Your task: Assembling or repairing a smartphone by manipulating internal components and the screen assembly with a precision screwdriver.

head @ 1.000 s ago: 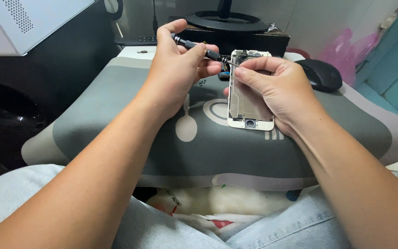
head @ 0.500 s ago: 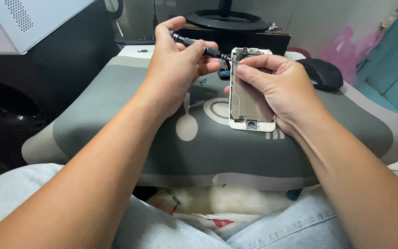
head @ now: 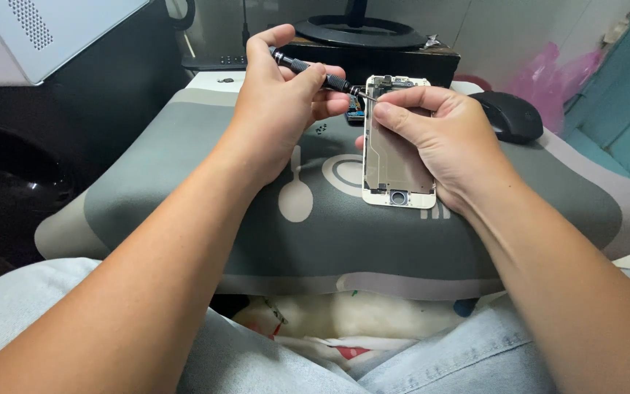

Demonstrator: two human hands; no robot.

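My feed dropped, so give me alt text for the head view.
Left hand holds a small black screwdriver to the top of an opened white phone panel, steadied by the right hand over a grey mat.

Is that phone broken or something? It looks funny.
The phone panel in the right hand is opened up, its bare metal inside showing. The left hand holds a screwdriver to its top edge. No cracks show.
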